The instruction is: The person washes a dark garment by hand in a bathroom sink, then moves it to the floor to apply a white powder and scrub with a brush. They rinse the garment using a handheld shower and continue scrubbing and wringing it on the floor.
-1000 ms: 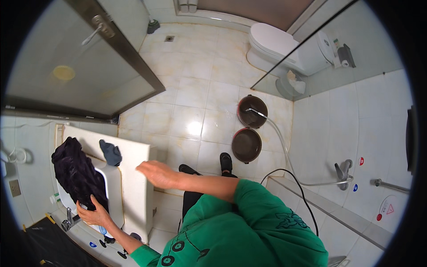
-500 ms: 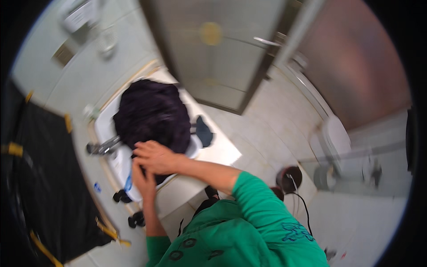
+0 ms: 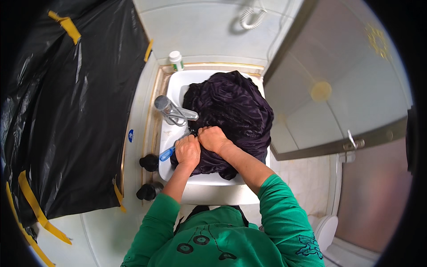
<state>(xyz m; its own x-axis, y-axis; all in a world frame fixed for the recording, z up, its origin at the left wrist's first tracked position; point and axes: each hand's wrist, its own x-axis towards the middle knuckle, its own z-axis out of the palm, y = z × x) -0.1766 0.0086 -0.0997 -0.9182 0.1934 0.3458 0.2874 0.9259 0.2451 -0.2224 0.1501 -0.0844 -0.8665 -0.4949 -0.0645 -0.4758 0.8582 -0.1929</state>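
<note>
A dark purple, shiny wet garment (image 3: 235,107) lies bunched up in the white sink (image 3: 178,84) and fills most of it. My left hand (image 3: 188,151) is closed on its near left part. Right beside it, my right hand (image 3: 213,139) is also closed on the cloth, knuckles up. Both hands are just below the spout of the chrome faucet (image 3: 171,111). A blue-handled tool (image 3: 167,154), perhaps a brush, rests on the sink's left rim next to my left hand; its head is hidden.
At the sink's far left corner stands a white bottle (image 3: 176,61). Two black-capped containers (image 3: 149,163) sit left of the sink. Black plastic sheeting (image 3: 89,111) is taped along the left wall. A glass door (image 3: 329,89) stands to the right, and a toilet (image 3: 326,231) is at the lower right.
My view has swung left and now faces the sink squarely. My hands, overlapping before with fingers stretched, are now side by side and closed on the garment.
</note>
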